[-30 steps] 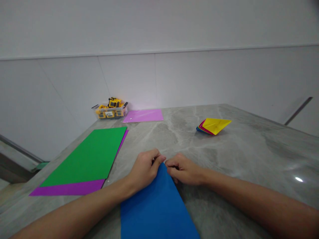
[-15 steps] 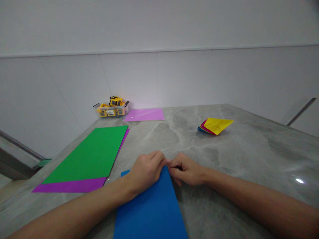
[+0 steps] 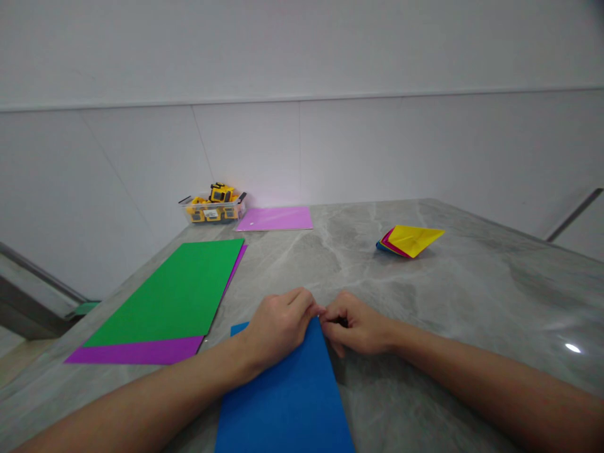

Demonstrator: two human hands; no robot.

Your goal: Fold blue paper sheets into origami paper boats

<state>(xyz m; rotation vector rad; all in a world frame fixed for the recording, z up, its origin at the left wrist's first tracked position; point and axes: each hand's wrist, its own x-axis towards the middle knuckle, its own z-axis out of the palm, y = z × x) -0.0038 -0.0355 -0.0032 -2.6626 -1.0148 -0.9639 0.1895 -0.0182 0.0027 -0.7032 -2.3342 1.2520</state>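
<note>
Left hand (image 3: 282, 325) is pinching the far-right corner of a big flat blue paper sheet (image 3: 287, 402), right hand (image 3: 357, 325) is curled at that same corner, can't tell if it's gripping. Blue's broad face shows no crease, while a folded yellow, pink and blue paper bundle (image 3: 414, 240) sits beyond it to the right. Elbow room's better right of the blue, since a green rectangular sheet (image 3: 165, 296) sits left.

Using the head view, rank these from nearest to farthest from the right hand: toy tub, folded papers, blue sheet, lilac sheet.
1. Blue sheet, by its fingertips
2. Folded papers, ahead, to the right
3. Lilac sheet, far back, to the left
4. Toy tub, far back, farther left
</note>
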